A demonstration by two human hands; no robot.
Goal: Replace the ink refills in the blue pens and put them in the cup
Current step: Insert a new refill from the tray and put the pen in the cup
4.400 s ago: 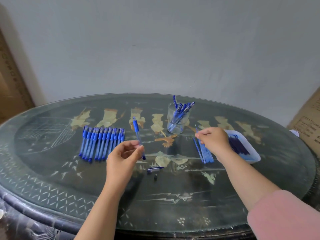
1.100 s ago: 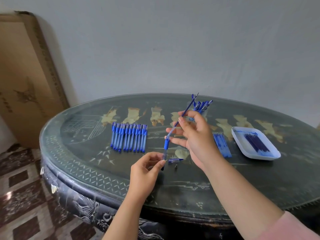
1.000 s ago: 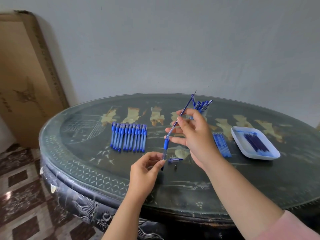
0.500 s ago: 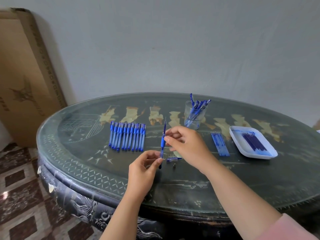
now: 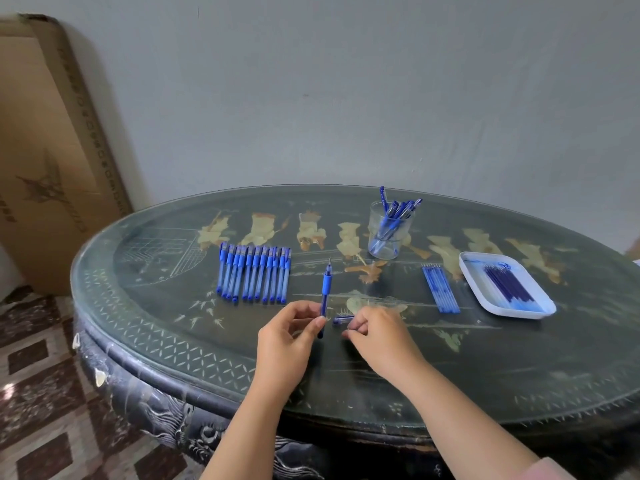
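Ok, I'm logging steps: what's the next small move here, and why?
Probably the right hand picks up the cap lying just beside it and pushes it onto the pen: the left hand holds that pen upright, tip bare.

I count one cup (image 5: 389, 233), one tray (image 5: 473, 283), one pen (image 5: 326, 289) held upright, one loose cap (image 5: 343, 319), and about eleven pens (image 5: 254, 278) rowed toward the table's (image 5: 166, 327) left edge; refills (image 5: 440, 289) blur together, uncountable.
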